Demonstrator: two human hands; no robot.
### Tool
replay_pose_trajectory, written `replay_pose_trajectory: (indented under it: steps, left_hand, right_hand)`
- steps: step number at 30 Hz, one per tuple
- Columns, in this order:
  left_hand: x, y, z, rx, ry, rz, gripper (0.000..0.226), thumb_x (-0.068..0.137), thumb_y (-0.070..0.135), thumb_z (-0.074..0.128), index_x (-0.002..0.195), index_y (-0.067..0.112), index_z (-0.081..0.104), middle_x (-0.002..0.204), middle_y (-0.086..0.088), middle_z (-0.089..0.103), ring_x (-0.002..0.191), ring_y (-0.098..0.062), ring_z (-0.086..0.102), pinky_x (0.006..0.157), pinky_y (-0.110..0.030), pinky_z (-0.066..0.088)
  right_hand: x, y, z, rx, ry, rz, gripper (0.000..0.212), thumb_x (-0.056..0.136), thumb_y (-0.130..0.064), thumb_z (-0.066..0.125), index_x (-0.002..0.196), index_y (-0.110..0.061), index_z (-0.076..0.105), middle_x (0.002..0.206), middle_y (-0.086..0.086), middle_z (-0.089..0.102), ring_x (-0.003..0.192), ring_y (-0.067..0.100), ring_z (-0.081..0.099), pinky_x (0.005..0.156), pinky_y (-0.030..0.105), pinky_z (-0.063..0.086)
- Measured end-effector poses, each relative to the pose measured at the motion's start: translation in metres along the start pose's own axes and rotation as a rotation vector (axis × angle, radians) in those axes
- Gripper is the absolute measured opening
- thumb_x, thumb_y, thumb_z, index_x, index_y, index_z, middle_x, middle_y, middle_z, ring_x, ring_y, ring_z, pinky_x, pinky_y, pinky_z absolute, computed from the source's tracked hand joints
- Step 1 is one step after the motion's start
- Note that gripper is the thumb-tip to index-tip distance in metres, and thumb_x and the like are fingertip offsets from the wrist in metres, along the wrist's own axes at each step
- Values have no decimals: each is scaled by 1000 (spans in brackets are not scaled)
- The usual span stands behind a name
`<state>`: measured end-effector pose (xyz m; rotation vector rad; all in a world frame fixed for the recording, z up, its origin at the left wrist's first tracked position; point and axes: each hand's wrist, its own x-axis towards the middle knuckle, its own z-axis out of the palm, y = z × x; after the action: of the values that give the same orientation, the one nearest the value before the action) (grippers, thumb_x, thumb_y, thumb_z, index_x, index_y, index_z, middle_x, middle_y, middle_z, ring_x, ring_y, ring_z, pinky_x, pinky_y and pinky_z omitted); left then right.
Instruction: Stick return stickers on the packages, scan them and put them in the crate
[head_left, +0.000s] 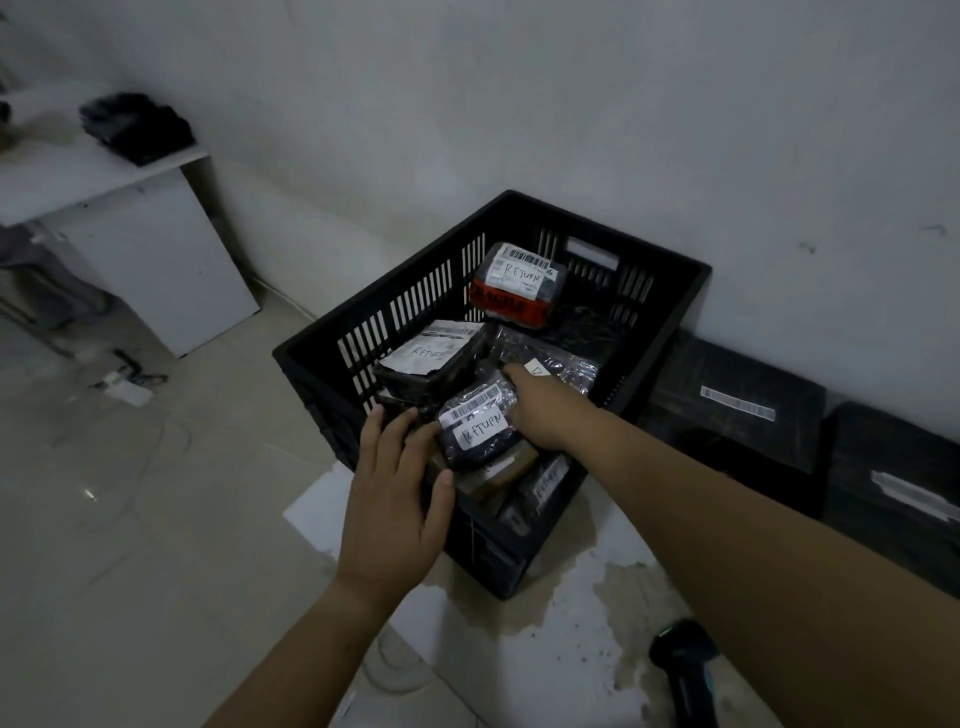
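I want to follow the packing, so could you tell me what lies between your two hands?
In the head view, a dark bubble-wrapped package labelled RETURN lies between the left hand and right hand, inside the black crate.

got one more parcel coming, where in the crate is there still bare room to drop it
Barest patch: the crate's far right corner floor, bordered by the fragile-taped package, the clear-wrapped package and the slotted walls. The near half is crowded: stacked packages, with the left hand and right hand around the bubble-wrapped package.
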<state>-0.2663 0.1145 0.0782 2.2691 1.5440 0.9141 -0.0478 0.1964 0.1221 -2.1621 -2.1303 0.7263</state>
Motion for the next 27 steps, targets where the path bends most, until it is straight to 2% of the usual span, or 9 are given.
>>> replay_pose_trajectory:
  steps: [5,10,13,14,16,18,21,23,27]
  left_hand:
    - [1,0,1,-20,4,-5,55,102,44,37,145,12,53,155,-6,42,158,-24,10,120,-55,33]
    - [0,-2,1,-18,12,-3,57,102,45,36,144,11,53,155,-7,42,158,-24,11,122,-53,30]
    - [1,0,0,-24,7,1,56,102,46,35,144,12,53,155,-7,42,158,-24,10,123,-50,26]
    - [0,1,-1,-26,1,1,56,102,46,35,143,12,53,155,-7,42,158,-24,10,123,-49,25]
    - [0,1,-4,-25,-22,-2,57,102,48,34,144,14,54,156,-6,41,158,-23,8,123,-47,23]
    - [1,1,-8,-7,-51,-21,58,101,51,34,142,16,55,157,-7,41,159,-26,7,124,-53,22]
    - [4,14,-13,66,-90,-7,58,98,54,35,136,21,62,159,-6,42,158,-32,8,126,-60,5]
    - [9,37,-11,48,-135,56,56,96,55,36,135,24,62,159,-1,42,158,-28,10,127,-50,-5]
    - [34,97,16,-74,-267,215,50,97,52,42,136,26,60,156,5,44,151,-15,27,124,-26,1]
  right_hand:
    - [-1,1,4,-154,-74,-13,49,95,-28,55,140,-14,39,127,10,59,111,28,57,86,37,50]
    - [-16,-1,-6,-192,9,-57,52,95,-31,52,143,-20,38,126,6,61,111,28,59,80,34,46]
    - [-45,4,-15,-189,115,-156,48,95,-32,51,141,-24,41,118,2,65,106,25,61,77,33,42]
    - [-57,8,-15,-208,168,-207,48,95,-34,52,141,-25,42,117,1,66,107,24,61,81,34,42]
    - [-86,19,-12,-219,253,-278,53,96,-38,51,147,-27,39,132,-2,60,123,21,52,102,37,37]
    - [-120,34,-5,-140,276,-257,55,101,-45,43,152,-29,31,154,-6,39,145,18,30,120,37,17]
    - [-168,66,10,-45,274,-199,58,102,-52,30,156,-33,20,164,-9,15,152,12,7,124,36,4]
    - [-195,92,22,13,260,-143,60,102,-51,33,157,-34,15,164,-10,11,152,10,4,125,35,5]
    - [-240,142,49,163,250,-4,66,101,-45,46,156,-33,12,160,-19,7,147,0,3,122,23,8]
